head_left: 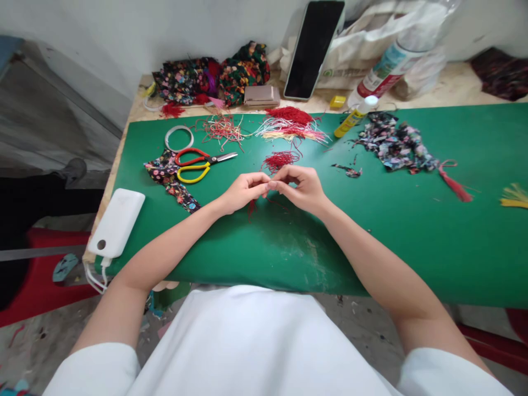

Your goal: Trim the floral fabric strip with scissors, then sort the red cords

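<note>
My left hand (246, 192) and my right hand (300, 188) meet fingertip to fingertip over the green mat, both pinched. Thin red thread (252, 209) hangs below the left fingers, and fine strands trail under the right ones. What lies right between the fingertips is mostly hidden. Just beyond the hands is a loose heap of red cords (280, 160). Scissors (206, 163) with one red and one yellow handle lie left of my left hand, partly on a floral fabric strip (175, 181).
Red and white thread bundles (291, 124), tangled cords (221, 130), a tape roll (179, 138) and a glue stick (355, 118) lie farther back. A phone (314, 49) leans upright behind. Right are fabric scraps (396, 143) and a red tassel (456, 184); left, a white power bank (117, 223).
</note>
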A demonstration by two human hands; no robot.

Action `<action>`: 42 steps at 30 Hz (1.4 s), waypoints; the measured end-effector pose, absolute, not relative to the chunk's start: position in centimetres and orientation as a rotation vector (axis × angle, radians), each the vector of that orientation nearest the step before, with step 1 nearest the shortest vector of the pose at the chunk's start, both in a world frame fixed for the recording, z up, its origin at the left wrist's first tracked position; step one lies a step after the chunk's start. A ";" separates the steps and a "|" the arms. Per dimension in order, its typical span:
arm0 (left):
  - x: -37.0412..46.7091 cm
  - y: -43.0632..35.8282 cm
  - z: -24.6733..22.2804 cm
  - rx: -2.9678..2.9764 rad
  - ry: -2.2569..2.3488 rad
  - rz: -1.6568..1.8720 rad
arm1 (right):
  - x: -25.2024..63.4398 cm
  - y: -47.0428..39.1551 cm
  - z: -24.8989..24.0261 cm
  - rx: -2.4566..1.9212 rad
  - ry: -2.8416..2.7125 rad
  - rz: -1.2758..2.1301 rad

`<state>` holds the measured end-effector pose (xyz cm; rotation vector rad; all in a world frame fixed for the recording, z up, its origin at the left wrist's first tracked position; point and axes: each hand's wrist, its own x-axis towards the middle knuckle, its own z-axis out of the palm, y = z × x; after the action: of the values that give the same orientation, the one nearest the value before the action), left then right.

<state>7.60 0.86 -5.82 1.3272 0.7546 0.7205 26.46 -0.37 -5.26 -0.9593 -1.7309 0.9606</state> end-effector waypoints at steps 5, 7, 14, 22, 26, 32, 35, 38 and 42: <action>7.6 0.9 -6.4 1.238 0.714 0.735 | 26.3 -0.4 -5.1 -0.977 -1.724 1.012; 7.6 0.9 -6.5 1.192 0.706 0.740 | 26.3 -0.5 -5.1 -0.986 -1.721 1.036; 7.8 1.2 -5.2 0.681 0.801 0.896 | 26.7 -0.4 -5.7 -1.006 -1.810 0.985; 7.8 1.2 -4.7 0.502 0.784 0.948 | 25.7 -2.1 -4.8 -1.269 -2.624 0.401; 7.8 1.1 -4.7 0.522 0.781 0.939 | 25.3 -2.3 -4.6 -1.343 -2.656 0.358; 7.8 1.1 -4.6 0.527 0.780 0.932 | 25.4 -2.2 -4.9 -1.407 -2.674 0.352; 7.8 1.1 -4.6 0.521 0.778 0.929 | 25.6 -2.0 -5.2 -1.415 -2.575 0.425; 7.8 1.1 -4.6 0.517 0.784 0.924 | 25.8 -1.7 -5.6 -1.388 -2.397 0.502; 7.8 1.1 -4.6 0.531 0.775 0.923 | 25.9 -1.3 -5.9 -1.307 -2.125 0.598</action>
<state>7.77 1.07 -4.65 0.5306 0.7749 0.9233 25.88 -1.28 -5.90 -1.3067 -2.1247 0.5979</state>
